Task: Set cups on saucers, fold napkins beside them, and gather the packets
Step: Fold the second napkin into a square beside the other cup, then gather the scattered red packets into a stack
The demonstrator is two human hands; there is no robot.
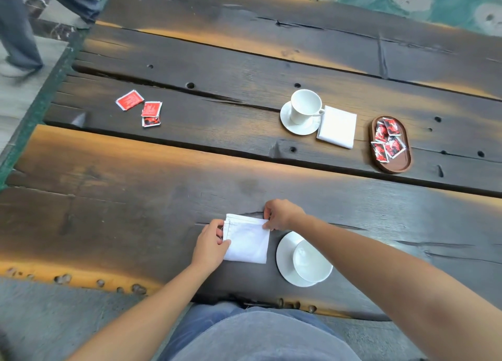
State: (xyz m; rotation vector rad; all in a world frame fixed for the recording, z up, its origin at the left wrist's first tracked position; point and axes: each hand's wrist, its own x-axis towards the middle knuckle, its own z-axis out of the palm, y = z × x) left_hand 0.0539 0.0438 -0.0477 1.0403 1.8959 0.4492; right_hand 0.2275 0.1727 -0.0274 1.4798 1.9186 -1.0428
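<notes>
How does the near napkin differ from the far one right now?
The left hand and right hand pinch the near napkin; the far napkin lies untouched. The near napkin lies left of the near saucer; the far napkin lies right of the far saucer, against its rim. The near napkin's left edge shows loose layers; the far napkin looks squared. Both are white and folded.
</notes>
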